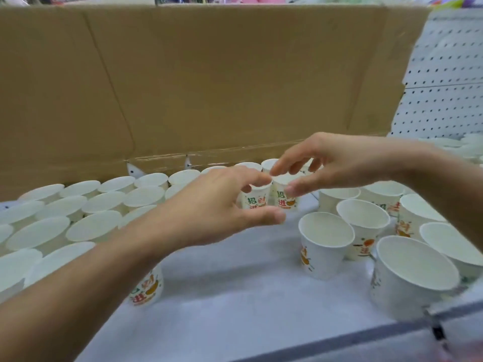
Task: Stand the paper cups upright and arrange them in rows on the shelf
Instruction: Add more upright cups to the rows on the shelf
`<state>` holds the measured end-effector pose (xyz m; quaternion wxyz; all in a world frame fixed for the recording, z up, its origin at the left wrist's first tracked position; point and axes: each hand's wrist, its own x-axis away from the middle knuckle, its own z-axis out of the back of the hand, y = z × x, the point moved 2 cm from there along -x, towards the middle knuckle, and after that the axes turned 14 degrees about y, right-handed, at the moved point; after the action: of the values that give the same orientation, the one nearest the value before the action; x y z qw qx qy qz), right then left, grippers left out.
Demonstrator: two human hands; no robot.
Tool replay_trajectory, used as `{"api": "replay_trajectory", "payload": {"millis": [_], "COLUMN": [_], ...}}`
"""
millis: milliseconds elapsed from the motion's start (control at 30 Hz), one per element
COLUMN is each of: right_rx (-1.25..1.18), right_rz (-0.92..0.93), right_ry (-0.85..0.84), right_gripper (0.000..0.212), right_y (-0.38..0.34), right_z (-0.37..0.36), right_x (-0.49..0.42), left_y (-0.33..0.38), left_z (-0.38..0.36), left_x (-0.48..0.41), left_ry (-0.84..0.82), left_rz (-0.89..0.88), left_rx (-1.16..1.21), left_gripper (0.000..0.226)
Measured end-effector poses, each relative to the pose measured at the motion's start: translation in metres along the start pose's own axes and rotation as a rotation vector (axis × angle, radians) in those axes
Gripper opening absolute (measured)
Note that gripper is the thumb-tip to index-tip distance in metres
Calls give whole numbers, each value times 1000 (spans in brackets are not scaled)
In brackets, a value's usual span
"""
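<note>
At left on the white shelf [235,288], tight rows of upright white paper cups [104,202] printed green, red and orange, too overlapped to count. At centre two more, touching: left cup [257,201] gripped by the half-curled left hand [217,212], right cup [281,199] pinched at its rim by the right hand [339,163]. Further right, about seven upright in a loose cluster [326,246].

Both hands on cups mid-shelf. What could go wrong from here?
1. The left hand and right hand each pinch a cup, the left cup and right cup, close together; crowded fingers may tip one on release.
2. The left forearm crosses low over the packed rows; dropping it could topple them.
3. The front cup sits near the shelf edge; the right arm could nudge it off.
</note>
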<state>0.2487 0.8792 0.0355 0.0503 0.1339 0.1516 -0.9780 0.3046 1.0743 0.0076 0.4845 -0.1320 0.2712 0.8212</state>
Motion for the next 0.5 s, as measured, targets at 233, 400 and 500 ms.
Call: {"api": "replay_trajectory", "payload": {"millis": [233, 400, 500], "right_rx": [383, 422, 405], "right_rz": [-285, -405, -419], "right_ry": [-121, -134, -122], "right_gripper": [59, 82, 84], "right_y": [21, 34, 33], "right_z": [22, 10, 2], "right_x": [55, 63, 62], "left_y": [46, 51, 44], "left_z": [-66, -73, -63], "left_x": [-18, -14, -6], "left_ry": [-144, -52, -12], "left_rz": [51, 52, 60], "left_rx": [162, 95, -13], "left_gripper": [94, 79, 73]}}
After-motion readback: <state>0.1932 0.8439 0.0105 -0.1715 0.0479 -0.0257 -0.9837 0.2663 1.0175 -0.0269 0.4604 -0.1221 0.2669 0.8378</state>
